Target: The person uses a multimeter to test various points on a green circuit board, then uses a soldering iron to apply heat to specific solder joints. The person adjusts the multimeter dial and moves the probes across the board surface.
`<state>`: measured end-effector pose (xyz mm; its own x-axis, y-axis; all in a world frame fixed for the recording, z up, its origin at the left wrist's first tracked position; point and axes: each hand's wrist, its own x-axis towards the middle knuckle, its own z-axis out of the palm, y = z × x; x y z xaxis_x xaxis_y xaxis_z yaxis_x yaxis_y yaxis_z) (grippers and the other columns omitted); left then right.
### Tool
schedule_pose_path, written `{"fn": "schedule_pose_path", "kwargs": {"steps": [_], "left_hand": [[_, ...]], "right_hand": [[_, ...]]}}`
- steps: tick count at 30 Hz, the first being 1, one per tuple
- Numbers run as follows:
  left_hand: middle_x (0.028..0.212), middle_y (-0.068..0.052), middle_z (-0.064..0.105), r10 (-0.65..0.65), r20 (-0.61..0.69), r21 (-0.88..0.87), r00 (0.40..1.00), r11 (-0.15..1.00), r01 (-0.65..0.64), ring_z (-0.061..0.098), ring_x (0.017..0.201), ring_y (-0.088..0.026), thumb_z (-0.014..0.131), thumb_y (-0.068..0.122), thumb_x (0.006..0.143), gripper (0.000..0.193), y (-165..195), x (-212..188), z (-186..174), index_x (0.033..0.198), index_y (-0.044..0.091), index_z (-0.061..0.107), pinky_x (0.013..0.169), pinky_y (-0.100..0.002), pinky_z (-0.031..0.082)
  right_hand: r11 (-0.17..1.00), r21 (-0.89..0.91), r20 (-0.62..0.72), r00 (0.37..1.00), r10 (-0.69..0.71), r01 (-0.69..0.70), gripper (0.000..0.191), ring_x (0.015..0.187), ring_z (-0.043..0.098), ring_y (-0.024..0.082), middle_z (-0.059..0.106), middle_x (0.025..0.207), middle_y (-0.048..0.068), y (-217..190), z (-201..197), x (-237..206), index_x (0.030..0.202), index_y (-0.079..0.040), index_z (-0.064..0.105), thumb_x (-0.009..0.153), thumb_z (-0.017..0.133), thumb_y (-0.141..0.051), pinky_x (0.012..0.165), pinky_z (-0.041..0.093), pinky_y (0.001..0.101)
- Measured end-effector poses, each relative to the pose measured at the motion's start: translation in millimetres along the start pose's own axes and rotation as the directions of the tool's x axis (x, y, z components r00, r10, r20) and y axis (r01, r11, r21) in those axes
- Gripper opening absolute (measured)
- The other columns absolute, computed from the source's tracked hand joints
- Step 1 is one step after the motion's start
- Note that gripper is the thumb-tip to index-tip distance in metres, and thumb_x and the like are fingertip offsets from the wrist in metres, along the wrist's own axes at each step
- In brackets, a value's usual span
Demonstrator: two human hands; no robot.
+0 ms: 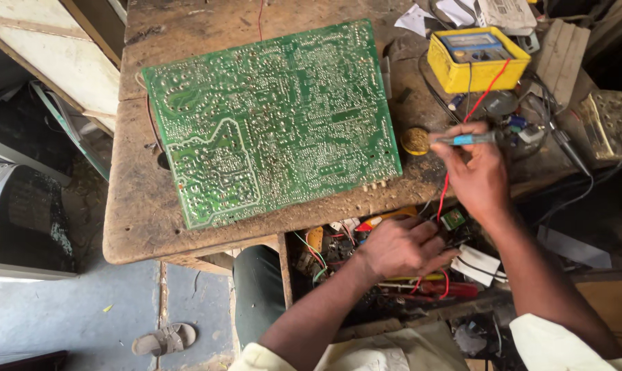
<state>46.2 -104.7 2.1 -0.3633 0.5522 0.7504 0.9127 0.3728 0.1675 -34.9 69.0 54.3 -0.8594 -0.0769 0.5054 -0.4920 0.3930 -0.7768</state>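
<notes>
Nearest you: pale cream sleeves at the bottom edge, forearms reaching up from them.

Your left hand [397,246]: fingers spread and loose, clasping nothing, resting among the clutter of an open drawer of wires and small parts [338,251] below the bench edge.

Your right hand [477,172]: closed around a slim blue-handled soldering iron [470,139], held level, tip pointing left toward a small round brass-coloured tin [415,140] on the bench.

Large green printed circuit board [270,120]: solder side up, lying flat and slightly turned on the worn, scarred wooden workbench [136,206], left of both hands.

Yellow boxed multimeter [477,58]: at the bench's far right, a red lead [486,93] running down from it past your right hand.

Room: grey concrete floor [64,316] below the bench, a tan sandal [164,338] lying on it; pale boards [43,48] leaning at upper left.
</notes>
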Motion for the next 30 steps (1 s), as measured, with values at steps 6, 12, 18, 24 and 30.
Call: {"fn": "schedule_pose_path", "kwargs": {"steps": [6, 12, 18, 24, 30], "left_hand": [[0.082, -0.005, 0.064, -0.009, -0.112, 0.058, 0.994, 0.998, 0.016, 0.066, 0.073, -0.024, 0.08, 0.035, 0.094, 0.03, -2.2, -20.8, 9.9, 0.077, 0.013, 0.068, 0.057, -0.036, 0.053], [0.096, -0.005, 0.071, -0.042, -0.116, 0.054, 0.992, 0.997, 0.048, 0.066, 0.075, -0.024, 0.076, 0.033, 0.093, 0.018, -1.3, -23.6, 16.5, 0.092, 0.015, 0.074, 0.055, -0.035, 0.051], [0.098, -0.003, 0.071, -0.069, -0.068, 0.039, 0.995, 0.997, 0.072, 0.068, 0.073, -0.022, 0.073, 0.032, 0.095, 0.02, -1.6, -26.7, 25.5, 0.109, 0.019, 0.077, 0.053, -0.035, 0.052], [0.098, -0.004, 0.072, -0.095, -0.055, 0.03, 0.994, 0.995, 0.097, 0.067, 0.072, -0.023, 0.073, 0.034, 0.093, 0.024, -2.5, -28.4, 28.3, 0.111, 0.019, 0.077, 0.052, -0.035, 0.052], [0.099, -0.003, 0.071, -0.11, -0.06, 0.032, 0.992, 0.993, 0.112, 0.067, 0.073, -0.023, 0.073, 0.034, 0.097, 0.02, -1.8, -25.3, 23.4, 0.106, 0.017, 0.076, 0.056, -0.035, 0.053]], "right_hand": [[0.89, -0.426, 0.024, 0.986, -0.167, 0.162, 0.018, 0.099, 0.074, 0.019, 0.073, 0.107, 0.018, 0.8, 0.7, -9.6, 0.112, -0.003, 0.061, 0.104, 0.076, -0.001, 0.085, 0.056, 0.0304], [0.958, -0.288, -0.024, 1.0, -0.013, 0.005, 0.025, 0.101, 0.073, 0.021, 0.072, 0.107, 0.018, 10.4, 1.9, -17.8, 0.118, 0.003, 0.048, 0.11, 0.072, 0.001, 0.089, 0.056, 0.0299], [0.99, -0.139, 0.028, 0.999, -0.022, 0.026, 0.025, 0.109, 0.074, 0.024, 0.07, 0.117, 0.021, 23.3, -0.5, -22.3, 0.124, 0.004, 0.039, 0.115, 0.06, 0.011, 0.099, 0.059, 0.0307], [0.983, -0.175, -0.006, 0.998, -0.056, 0.054, 0.025, 0.109, 0.074, 0.028, 0.067, 0.12, 0.025, 18.8, 0.8, -23.5, 0.127, 0.005, 0.036, 0.118, 0.059, 0.013, 0.095, 0.06, 0.0318], [0.969, -0.139, -0.151, 0.962, -0.226, 0.206, 0.023, 0.112, 0.069, 0.031, 0.065, 0.127, 0.029, 13.3, -7.3, -31.2, 0.132, 0.005, 0.035, 0.121, 0.053, 0.017, 0.107, 0.06, 0.0362]]}}
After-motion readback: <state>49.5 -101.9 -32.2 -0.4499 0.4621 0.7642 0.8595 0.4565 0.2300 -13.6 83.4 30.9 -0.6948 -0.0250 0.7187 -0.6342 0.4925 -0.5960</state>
